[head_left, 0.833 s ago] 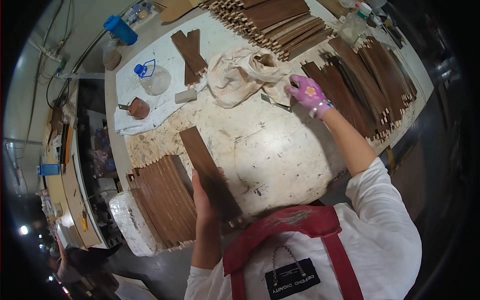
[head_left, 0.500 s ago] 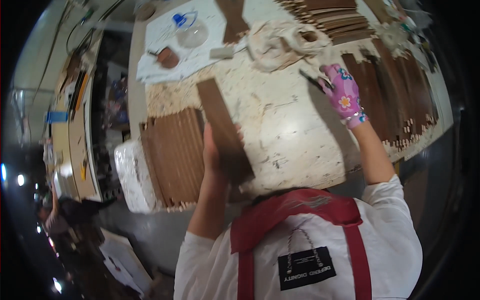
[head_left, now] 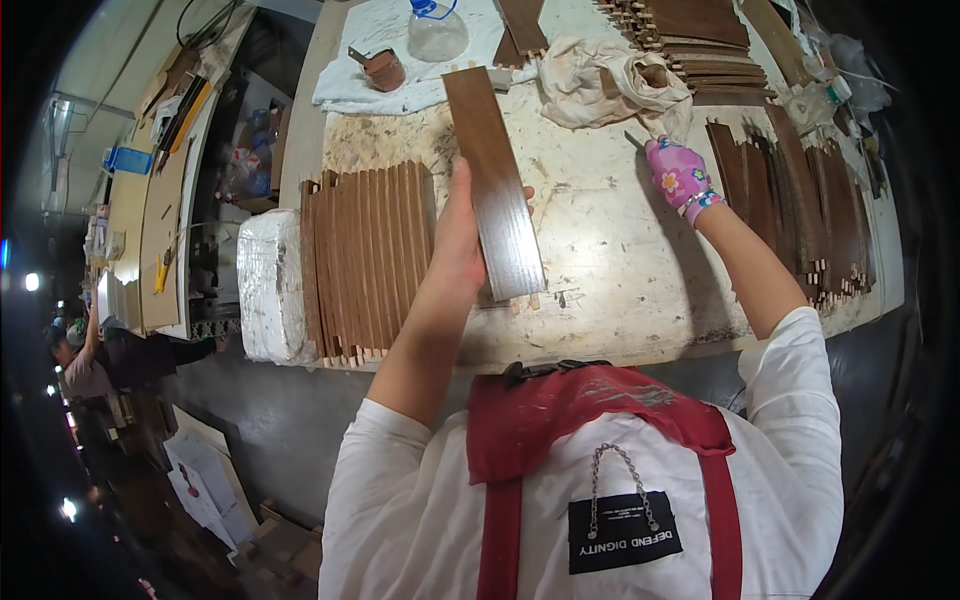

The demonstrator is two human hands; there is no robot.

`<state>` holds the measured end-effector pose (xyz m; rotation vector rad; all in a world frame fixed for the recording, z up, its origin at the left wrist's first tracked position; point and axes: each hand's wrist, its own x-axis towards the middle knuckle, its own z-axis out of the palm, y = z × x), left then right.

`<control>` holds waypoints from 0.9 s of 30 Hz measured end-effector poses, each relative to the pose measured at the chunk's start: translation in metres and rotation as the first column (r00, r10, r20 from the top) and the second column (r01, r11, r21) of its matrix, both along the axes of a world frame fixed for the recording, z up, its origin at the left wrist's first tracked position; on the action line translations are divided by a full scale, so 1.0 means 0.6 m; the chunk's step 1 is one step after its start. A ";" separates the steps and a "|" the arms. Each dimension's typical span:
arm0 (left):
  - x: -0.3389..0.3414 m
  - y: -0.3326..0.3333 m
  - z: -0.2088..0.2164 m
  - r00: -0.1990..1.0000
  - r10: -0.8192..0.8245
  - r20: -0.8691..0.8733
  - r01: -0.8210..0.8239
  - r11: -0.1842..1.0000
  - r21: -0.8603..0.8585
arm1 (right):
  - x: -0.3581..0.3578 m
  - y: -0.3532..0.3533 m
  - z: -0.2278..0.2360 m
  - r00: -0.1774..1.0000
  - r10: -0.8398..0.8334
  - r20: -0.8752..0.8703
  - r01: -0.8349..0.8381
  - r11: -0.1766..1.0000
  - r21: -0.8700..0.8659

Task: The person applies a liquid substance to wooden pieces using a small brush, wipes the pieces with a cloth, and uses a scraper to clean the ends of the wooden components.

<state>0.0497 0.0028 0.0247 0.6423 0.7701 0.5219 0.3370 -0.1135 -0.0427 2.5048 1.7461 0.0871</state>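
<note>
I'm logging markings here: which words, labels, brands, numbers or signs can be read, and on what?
Black patch on the white shirt: one larger line, legible but upside down; I won't copy its wording.
Same patch: smaller lines, too small to read.
Board in the left hand: none visible.

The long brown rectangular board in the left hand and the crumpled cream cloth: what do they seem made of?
The long brown board looks like wood, probably varnished: faint grain shows and its near end shines. The crumpled cream cloth seems soft, matt fabric, perhaps cotton, lying in loose folds.
</note>
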 end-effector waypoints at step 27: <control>0.059 -0.072 -0.157 0.979 -0.129 -0.156 0.179 0.912 0.369 | -0.235 -0.219 0.047 0.437 0.152 -0.887 0.280 0.914 0.294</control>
